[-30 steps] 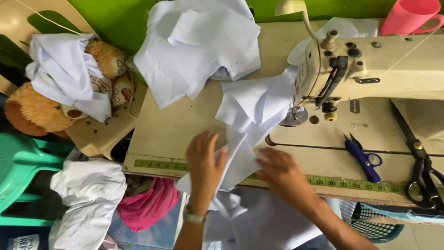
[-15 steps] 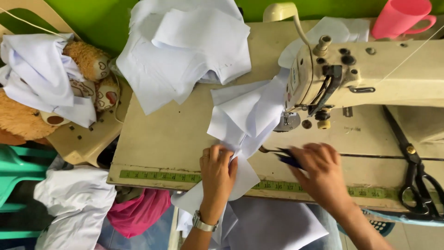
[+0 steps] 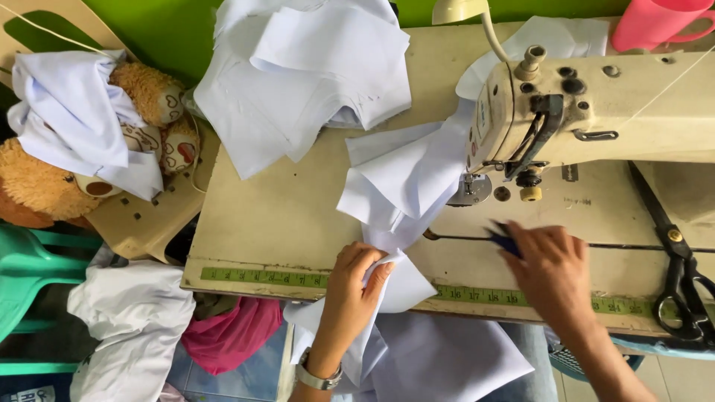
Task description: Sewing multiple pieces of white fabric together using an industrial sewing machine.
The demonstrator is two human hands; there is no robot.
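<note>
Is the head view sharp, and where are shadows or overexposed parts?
Head view: mostly sharp under soft, even daylight; right hand slightly motion-blurred over the blue snips; white cloth pile nearly washed out; left hand casts faint shadow on the table.

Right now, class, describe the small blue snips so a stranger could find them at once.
Start at the cream sewing machine on the table. Below its needle, the right hand covers the blue snips. Unlike the big black scissors at the table's right edge, they are small and blue.
</note>
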